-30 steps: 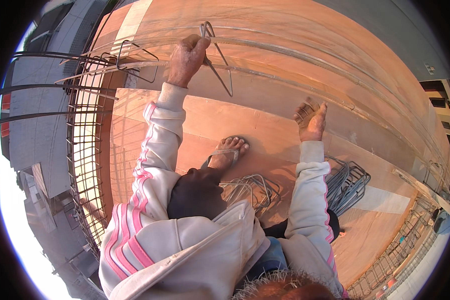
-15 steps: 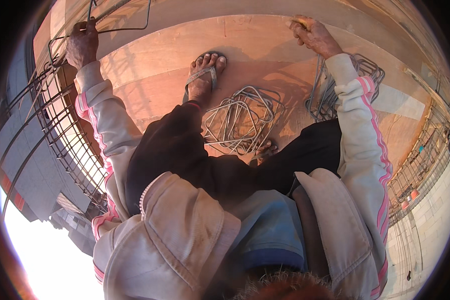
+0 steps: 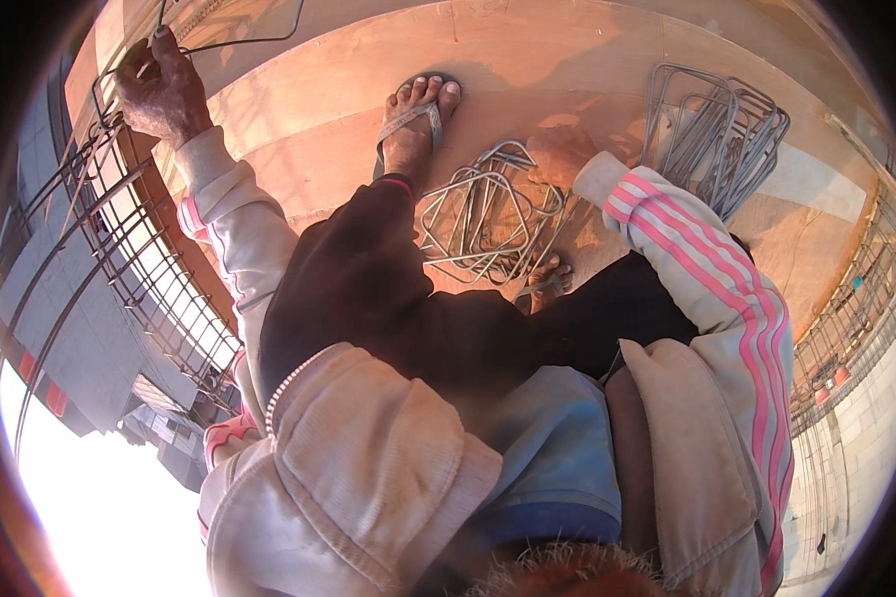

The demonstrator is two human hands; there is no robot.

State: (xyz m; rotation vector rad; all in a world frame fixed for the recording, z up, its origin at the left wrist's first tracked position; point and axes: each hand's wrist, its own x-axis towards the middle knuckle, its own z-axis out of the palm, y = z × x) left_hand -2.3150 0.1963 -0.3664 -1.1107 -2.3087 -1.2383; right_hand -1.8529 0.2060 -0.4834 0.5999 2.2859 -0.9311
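Observation:
At the upper left, my left hand (image 3: 165,98) is closed, its thumb and fingers round a bent steel stirrup (image 3: 244,42) whose bars stretch away toward the top edge. My right hand (image 3: 562,157) is at the right side of a loose pile of grey steel stirrups (image 3: 488,214) lying between my feet. Motion smears its fingers, so whether they grip a bar is unclear. A second heap of rectangular stirrups (image 3: 717,139) lies farther right, beyond my right sleeve.
Curved plywood boards (image 3: 338,85) form the surface under my sandalled foot (image 3: 413,124). A lattice of reinforcing bars (image 3: 134,259) runs along the left edge, with a drop beyond it. More bar mesh (image 3: 846,308) lines the right edge, above a block wall (image 3: 836,488).
My right hand has come down and left, from the far boards to the stirrup pile. My left hand has shifted slightly, still at the stirrup.

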